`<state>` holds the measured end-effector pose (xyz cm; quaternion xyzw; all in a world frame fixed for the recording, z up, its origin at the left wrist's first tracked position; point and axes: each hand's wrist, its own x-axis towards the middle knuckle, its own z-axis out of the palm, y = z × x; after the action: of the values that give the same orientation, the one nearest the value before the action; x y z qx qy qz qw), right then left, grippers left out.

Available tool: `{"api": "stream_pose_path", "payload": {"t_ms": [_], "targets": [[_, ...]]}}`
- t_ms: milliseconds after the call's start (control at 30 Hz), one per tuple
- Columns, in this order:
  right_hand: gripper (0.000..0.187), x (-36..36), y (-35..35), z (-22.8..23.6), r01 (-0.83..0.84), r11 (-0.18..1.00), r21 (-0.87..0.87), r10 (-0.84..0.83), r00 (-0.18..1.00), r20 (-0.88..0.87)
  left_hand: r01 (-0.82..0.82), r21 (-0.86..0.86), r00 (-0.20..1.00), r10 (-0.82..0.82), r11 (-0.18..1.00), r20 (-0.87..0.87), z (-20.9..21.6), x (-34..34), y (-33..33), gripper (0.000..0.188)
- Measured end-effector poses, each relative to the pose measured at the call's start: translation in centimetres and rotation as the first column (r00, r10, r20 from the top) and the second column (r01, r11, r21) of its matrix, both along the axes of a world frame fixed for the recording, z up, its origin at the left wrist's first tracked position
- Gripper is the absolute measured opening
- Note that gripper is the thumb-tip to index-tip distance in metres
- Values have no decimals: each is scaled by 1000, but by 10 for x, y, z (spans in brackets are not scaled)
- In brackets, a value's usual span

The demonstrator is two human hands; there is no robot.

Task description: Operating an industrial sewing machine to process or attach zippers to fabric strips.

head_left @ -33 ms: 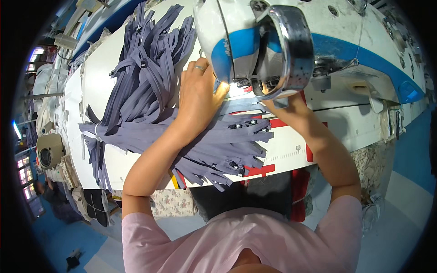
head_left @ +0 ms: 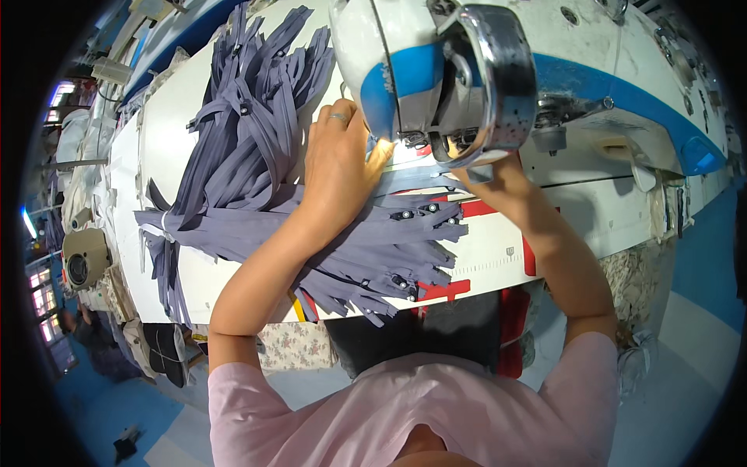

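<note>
A white-and-blue sewing machine (head_left: 416,78) stands in front of me, its small lamp lighting the needle area. A blue-grey zipper (head_left: 412,180) lies across the bed just before the needle. My left hand (head_left: 336,159) is closed on its left part, thumb and fingers together beside the machine head; some fingertips are hidden. My right hand (head_left: 502,183) is closed at the zipper's right end, its fingers partly covered by the chrome guard (head_left: 510,78). Under my left forearm lies a tied bundle of grey-purple zippers (head_left: 366,226) with dark sliders.
A second heap of grey-purple zippers (head_left: 241,132) lies on the white table (head_left: 498,261) at the left. Red tape (head_left: 445,291) and a printed ruler mark the front edge. Cloth scraps (head_left: 634,280) hang at the right. Another person (head_left: 97,338) is at the far left.
A metal lever inside the chrome guard has changed position. My right hand has shifted very slightly; my left hand stays almost where it was.
</note>
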<state>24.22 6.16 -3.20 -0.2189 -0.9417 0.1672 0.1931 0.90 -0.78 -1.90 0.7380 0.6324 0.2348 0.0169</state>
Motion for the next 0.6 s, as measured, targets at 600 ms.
{"api": "stream_pose_path", "payload": {"t_ms": [600], "targets": [[12, 19, -13, 25, 120, 976, 183, -46, 930, -363, 177, 9, 984, -177, 984, 36, 39, 21, -29, 26]]}}
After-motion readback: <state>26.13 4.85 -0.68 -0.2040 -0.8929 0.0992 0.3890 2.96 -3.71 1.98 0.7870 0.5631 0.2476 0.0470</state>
